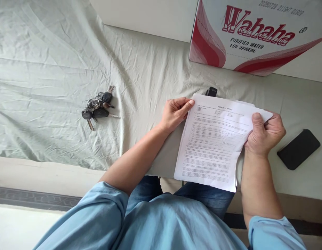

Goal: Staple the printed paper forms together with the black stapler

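Left hand (175, 113) and right hand (264, 133) pinch the far corners of thin printed paper sheets (213, 146); wrinkled cloth (46, 69) lies open left, beyond the keys (98, 106).

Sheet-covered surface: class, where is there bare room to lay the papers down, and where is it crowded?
Bare: the wide stretch left of the keys, and between keys and left hand. Crowded: around the papers, with right hand, phone and Wahaha box.
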`<state>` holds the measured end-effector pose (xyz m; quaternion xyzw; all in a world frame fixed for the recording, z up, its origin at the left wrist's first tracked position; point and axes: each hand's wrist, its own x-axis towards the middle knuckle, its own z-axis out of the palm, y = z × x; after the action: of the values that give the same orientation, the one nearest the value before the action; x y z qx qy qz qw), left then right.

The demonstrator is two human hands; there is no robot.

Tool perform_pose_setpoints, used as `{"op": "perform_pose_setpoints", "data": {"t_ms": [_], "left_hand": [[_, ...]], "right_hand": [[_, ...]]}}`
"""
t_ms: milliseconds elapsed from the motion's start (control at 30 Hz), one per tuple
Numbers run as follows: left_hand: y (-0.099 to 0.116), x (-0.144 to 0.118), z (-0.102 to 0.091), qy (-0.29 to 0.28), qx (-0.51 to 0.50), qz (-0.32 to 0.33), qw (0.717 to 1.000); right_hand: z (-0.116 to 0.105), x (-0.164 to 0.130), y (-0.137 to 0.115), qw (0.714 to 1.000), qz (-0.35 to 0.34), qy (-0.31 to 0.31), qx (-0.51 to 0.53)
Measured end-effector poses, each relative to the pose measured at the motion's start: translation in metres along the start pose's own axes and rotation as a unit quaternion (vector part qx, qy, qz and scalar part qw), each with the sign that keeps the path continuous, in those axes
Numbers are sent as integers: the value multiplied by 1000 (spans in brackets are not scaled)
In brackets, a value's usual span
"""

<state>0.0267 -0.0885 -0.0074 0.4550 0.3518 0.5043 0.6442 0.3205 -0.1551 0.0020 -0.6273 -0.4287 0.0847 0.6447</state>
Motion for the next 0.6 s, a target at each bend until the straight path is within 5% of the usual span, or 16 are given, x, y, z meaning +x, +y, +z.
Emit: {"op": "perform_pose_setpoints", "data": {"t_ms": [600], "left_hand": [[-2, -1, -1, 25, 87, 52, 995]], "right_hand": [[3, -4, -5, 999, 5, -39, 14]]}}
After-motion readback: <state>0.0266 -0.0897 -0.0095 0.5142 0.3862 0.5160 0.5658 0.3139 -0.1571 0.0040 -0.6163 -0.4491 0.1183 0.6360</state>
